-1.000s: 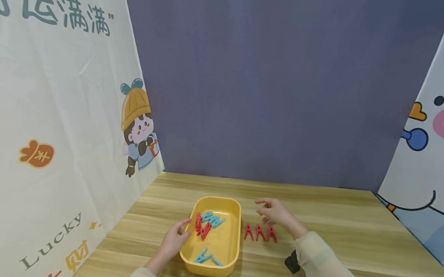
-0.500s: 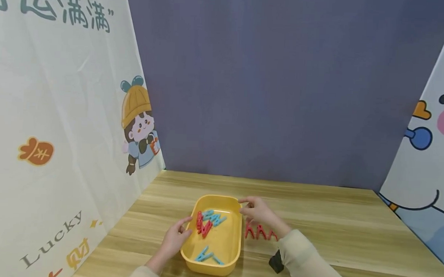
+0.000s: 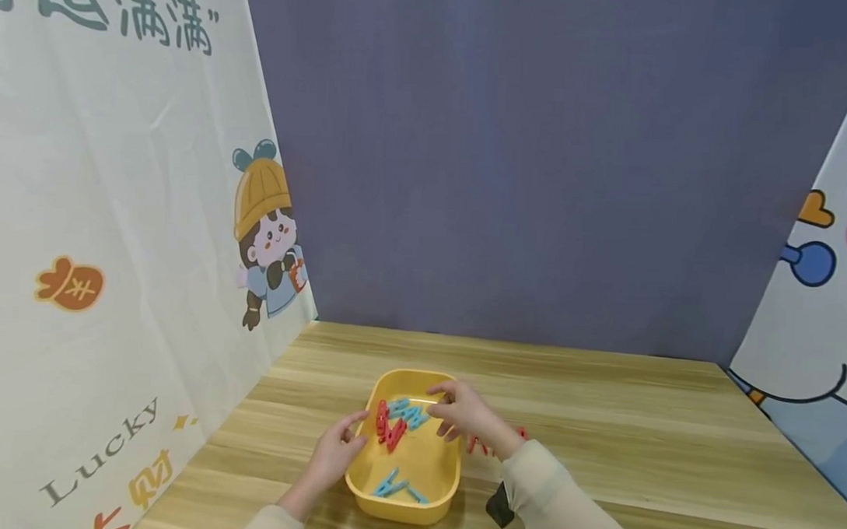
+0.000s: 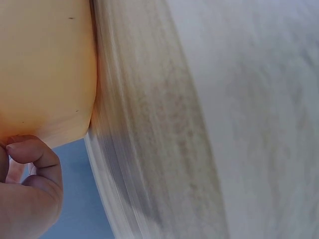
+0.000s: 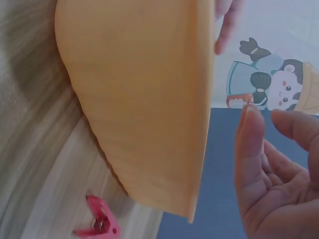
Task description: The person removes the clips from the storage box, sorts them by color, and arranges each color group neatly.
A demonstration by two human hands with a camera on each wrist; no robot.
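Note:
A yellow plastic tray (image 3: 423,467) sits on the table in the head view. Inside it are two red clothespins (image 3: 395,435), with blue clothespins (image 3: 414,414) beside them and more blue clothespins (image 3: 390,484) at the near end. My left hand (image 3: 334,452) grips the tray's left rim; curled fingers (image 4: 42,158) show at its edge in the left wrist view. Over the tray's right side hovers my right hand (image 3: 466,412), thumb and index finger apart with nothing between them. Red clothespins (image 3: 476,444) lie right of the tray, partly hidden behind the right wrist.
A black device (image 3: 501,507) is strapped at the right wrist. The wooden table (image 3: 600,426) reaches back to a dark blue curtain (image 3: 510,182). White printed cloths hang at the left (image 3: 138,208) and right sides.
My right hand has moved left from above the red clothespins, across the tray's right rim, to over the tray. My left hand has stayed at the left rim.

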